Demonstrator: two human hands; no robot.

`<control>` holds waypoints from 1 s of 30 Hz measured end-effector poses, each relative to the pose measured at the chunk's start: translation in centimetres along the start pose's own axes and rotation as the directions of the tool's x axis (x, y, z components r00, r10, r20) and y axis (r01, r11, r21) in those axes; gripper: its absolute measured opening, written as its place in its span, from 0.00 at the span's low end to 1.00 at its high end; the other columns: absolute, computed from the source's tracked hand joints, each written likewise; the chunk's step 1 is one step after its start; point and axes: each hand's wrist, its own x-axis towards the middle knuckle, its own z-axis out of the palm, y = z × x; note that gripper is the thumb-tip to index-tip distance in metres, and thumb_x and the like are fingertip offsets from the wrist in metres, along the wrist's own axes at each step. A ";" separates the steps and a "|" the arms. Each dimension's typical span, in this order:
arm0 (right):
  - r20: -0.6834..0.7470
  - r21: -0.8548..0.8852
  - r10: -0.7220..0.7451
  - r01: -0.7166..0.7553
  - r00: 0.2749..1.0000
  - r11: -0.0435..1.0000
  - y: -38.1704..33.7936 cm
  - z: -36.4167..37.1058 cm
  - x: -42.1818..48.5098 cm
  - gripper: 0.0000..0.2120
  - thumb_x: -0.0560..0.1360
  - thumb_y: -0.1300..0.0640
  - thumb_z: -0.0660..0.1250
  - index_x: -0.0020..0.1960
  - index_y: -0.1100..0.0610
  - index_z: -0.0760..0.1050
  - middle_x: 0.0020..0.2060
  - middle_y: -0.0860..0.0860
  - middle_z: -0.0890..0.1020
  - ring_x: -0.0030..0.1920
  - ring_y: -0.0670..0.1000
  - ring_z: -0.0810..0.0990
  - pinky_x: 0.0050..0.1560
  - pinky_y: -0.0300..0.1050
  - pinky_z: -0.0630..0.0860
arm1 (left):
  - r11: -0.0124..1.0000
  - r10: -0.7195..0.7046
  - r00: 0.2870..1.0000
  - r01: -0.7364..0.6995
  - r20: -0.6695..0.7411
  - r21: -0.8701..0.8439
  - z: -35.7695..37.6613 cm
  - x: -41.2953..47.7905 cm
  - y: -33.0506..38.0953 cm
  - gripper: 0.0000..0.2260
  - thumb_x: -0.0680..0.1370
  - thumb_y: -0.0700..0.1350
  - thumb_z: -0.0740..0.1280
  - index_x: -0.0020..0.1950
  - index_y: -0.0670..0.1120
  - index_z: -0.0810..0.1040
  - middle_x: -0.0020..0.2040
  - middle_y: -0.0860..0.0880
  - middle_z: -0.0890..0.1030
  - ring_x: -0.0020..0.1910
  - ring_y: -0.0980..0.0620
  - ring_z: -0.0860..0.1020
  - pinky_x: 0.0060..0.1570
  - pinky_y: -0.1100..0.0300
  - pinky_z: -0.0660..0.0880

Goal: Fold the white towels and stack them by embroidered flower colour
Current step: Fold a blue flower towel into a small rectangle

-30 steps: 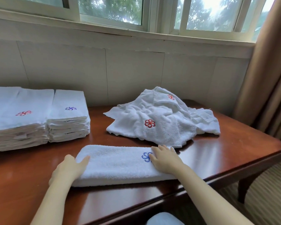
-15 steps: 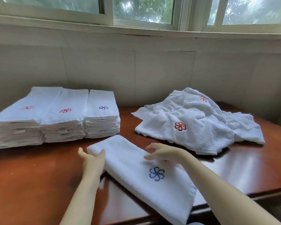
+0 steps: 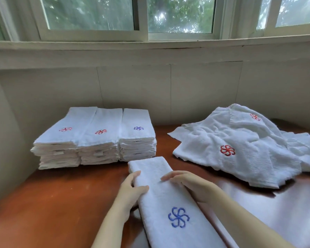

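— Where was the towel under work?

— I found the long folded white terry towel point(image 3: 168, 194), its blue embroidered flower point(image 3: 178, 217) facing up, stretched lengthways over the reddish-brown wooden worktop point(image 3: 61, 203). Its far end sat just in front of the stack of folded white towels topped with a blue flower point(image 3: 137, 140).

— And the hands?

— Apart, one at each long edge. The left hand point(image 3: 131, 190) clasped the left edge, thumb on top. The right hand point(image 3: 191, 185) laid its fingers across the top at the right edge. Its thumb was hidden, so I could not tell whether it gripped.

— Anything else?

— A middle stack topped with a red flower point(image 3: 97, 140) touched the blue one, with a leftmost red-flower stack point(image 3: 61, 140) beside it. A loose heap of unfolded white towels point(image 3: 249, 158), red flowers showing, lay to the right.
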 end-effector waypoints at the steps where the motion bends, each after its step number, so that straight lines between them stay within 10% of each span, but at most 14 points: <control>1: 0.004 0.020 0.012 -0.012 1.000 1.000 -0.1 0.2 0.1 0.15 0.76 0.65 0.59 0.53 0.54 0.82 0.49 0.52 0.83 0.43 0.50 0.82 0.42 0.41 0.79 | 1.000 -0.008 0.999 0.007 0.035 0.027 -0.4 -0.3 0.1 0.25 0.74 0.32 0.68 0.67 0.50 0.71 0.62 0.47 0.75 0.56 0.48 0.78 0.54 0.51 0.78; 6: 0.112 0.088 -0.041 0.032 0.993 0.996 -0.7 1.6 -0.3 0.22 0.72 0.69 0.62 0.59 0.49 0.80 0.59 0.56 0.81 0.56 0.58 0.81 0.57 0.52 0.78 | 0.996 0.080 0.993 -0.083 0.093 0.035 -2.4 -2.4 1.3 0.26 0.74 0.31 0.66 0.68 0.52 0.71 0.59 0.52 0.78 0.56 0.51 0.79 0.46 0.55 0.79; 12: 0.268 0.208 -0.275 0.223 0.923 0.952 -7.1 3.8 0.1 0.28 0.66 0.68 0.67 0.63 0.49 0.77 0.62 0.48 0.80 0.60 0.56 0.79 0.58 0.50 0.78 | 0.951 0.308 0.949 -0.304 0.073 -0.063 -8.0 -3.1 7.7 0.24 0.73 0.32 0.70 0.61 0.57 0.77 0.58 0.55 0.81 0.58 0.50 0.80 0.59 0.46 0.76; 17: 0.083 0.170 -0.472 0.455 0.877 0.874 -21.4 5.9 9.2 0.22 0.68 0.69 0.68 0.57 0.49 0.81 0.57 0.47 0.82 0.56 0.52 0.82 0.48 0.44 0.80 | 0.876 0.468 0.874 -0.479 -0.128 -0.063 -13.5 6.2 19.6 0.26 0.76 0.43 0.70 0.71 0.56 0.65 0.47 0.53 0.84 0.36 0.58 0.82 0.30 0.65 0.76; 23: -0.096 -0.015 -0.247 0.247 0.964 0.969 -24.8 7.9 26.2 0.14 0.76 0.68 0.61 0.61 0.61 0.73 0.48 0.59 0.80 0.44 0.56 0.80 0.39 0.44 0.76 | 0.973 -0.173 0.985 0.168 0.016 0.160 -17.4 17.5 17.6 0.18 0.78 0.59 0.64 0.51 0.43 0.74 0.37 0.45 0.76 0.29 0.50 0.75 0.31 0.60 0.74; 26: -0.194 -0.119 -0.072 0.049 0.978 0.992 -19.1 8.7 30.7 0.10 0.75 0.60 0.67 0.54 0.62 0.73 0.34 0.54 0.77 0.30 0.50 0.77 0.25 0.37 0.69 | 0.950 -0.125 0.988 0.144 -0.086 0.275 -18.1 20.3 13.1 0.11 0.78 0.49 0.67 0.42 0.44 0.73 0.33 0.47 0.73 0.24 0.53 0.73 0.25 0.64 0.70; 30: -0.138 0.212 -0.083 0.111 0.987 0.971 -17.7 7.0 32.6 0.14 0.76 0.56 0.68 0.58 0.63 0.73 0.38 0.54 0.83 0.33 0.50 0.82 0.28 0.37 0.74 | 0.963 -0.039 0.995 0.061 -0.089 0.261 -18.3 21.4 12.6 0.10 0.77 0.48 0.68 0.42 0.45 0.71 0.36 0.45 0.73 0.25 0.53 0.74 0.25 0.64 0.70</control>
